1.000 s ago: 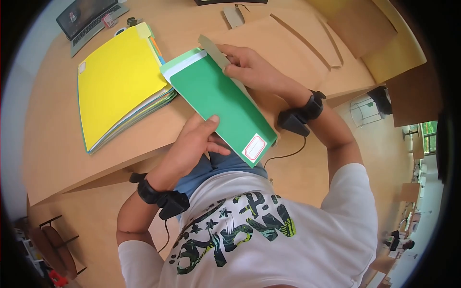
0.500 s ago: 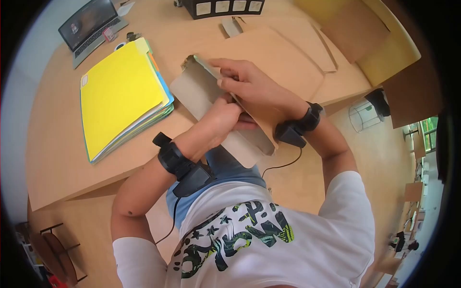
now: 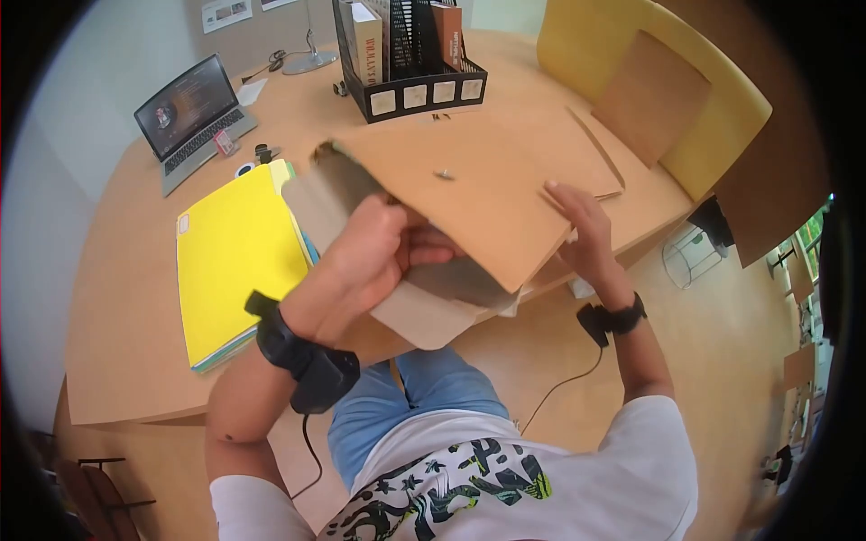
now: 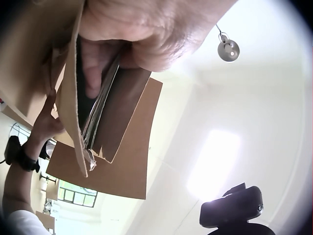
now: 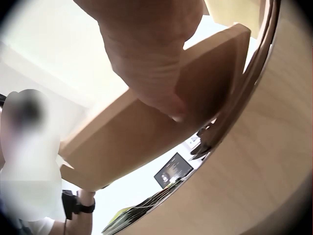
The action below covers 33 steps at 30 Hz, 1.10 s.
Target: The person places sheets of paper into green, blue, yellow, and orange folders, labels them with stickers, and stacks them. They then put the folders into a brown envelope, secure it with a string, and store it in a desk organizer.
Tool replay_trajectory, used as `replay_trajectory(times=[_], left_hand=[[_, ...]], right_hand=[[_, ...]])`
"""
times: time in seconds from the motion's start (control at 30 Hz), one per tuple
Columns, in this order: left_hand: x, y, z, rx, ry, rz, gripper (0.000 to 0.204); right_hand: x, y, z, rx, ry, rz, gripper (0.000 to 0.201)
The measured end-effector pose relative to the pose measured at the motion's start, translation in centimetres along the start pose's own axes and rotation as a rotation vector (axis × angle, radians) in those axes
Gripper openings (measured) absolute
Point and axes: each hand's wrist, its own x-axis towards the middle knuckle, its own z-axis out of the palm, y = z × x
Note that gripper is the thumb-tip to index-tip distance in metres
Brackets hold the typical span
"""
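Note:
A brown cardboard document folder (image 3: 478,207), spread apart with its grey inner panel (image 3: 419,311) showing, is held over the front of the table. My left hand (image 3: 374,248) reaches into the opening with fingers curled. In the left wrist view that hand grips the folder where several thin layers (image 4: 102,107) lie together; its fingertips are partly hidden. At the folder's right side, my right hand (image 3: 585,236) touches the brown panel with fairly straight fingers. A small metal-looking piece (image 3: 443,174) shows on the brown face. Beside the folder lies a yellow file folder (image 3: 239,261) atop a stack.
A laptop (image 3: 194,122) stands at the back left. A black file rack (image 3: 397,101) with books is at the back middle. More brown board (image 3: 595,158) lies on the right, near a yellow chair back (image 3: 722,135). The table's front edge (image 3: 135,419) runs close by.
The green folder face has turned out of sight, and the brown and grey panels now show. My left hand has moved inside the folder; my right hand has slid right and down. The view has tilted up.

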Motion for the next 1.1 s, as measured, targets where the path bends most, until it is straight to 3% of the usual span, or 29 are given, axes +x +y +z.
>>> replay_trajectory(times=[0.2,0.3,0.43,0.53,0.57,0.63,0.73,0.83,0.87,0.97,1.0,1.1], left_hand=[[1.6,4.0,0.5,0.176,-0.104,-0.005,0.031],[0.1,5.8,0.0,0.260,-0.038,0.192,0.032],[-1.7,5.3,-3.0,0.376,0.348,0.738,0.027],[-1.0,1.3,-5.6,0.460,0.537,0.732,0.029],[-1.1,0.5,-5.3,0.368,0.448,0.676,0.029],[-1.9,0.1,-4.1,-0.103,0.229,0.468,0.027],[-3.6,1.4,-1.8,-0.280,0.084,0.249,0.028],[-5.1,1.7,-4.7,0.127,0.114,0.184,0.027],[-4.8,1.3,-4.4,0.264,0.294,0.237,0.028],[-4.3,2.5,-5.0,0.712,0.296,0.250,0.026],[-3.1,1.8,-5.6,0.902,0.285,0.437,0.026],[0.4,1.1,-6.2,1.137,0.130,0.544,0.027]], right_hand=[[3.3,1.6,0.5,0.005,0.158,-0.139,0.038],[4.2,1.9,0.4,-0.013,0.253,-0.132,0.037],[3.9,3.0,1.1,-0.050,0.359,-0.082,0.034],[3.8,2.8,1.1,-0.020,0.382,-0.044,0.034],[3.9,2.4,1.1,-0.006,0.377,-0.035,0.033],[4.1,2.2,1.2,-0.019,0.373,-0.060,0.033],[4.5,2.3,1.2,-0.100,0.354,-0.142,0.033],[4.2,2.5,1.1,-0.228,0.316,-0.252,0.031],[4.0,2.5,1.1,-0.232,0.283,-0.273,0.032],[3.1,1.8,1.4,-0.224,0.179,-0.322,0.033],[2.8,1.3,1.5,-0.217,0.145,-0.328,0.034],[2.2,0.0,2.2,-0.176,0.035,-0.365,0.037]])
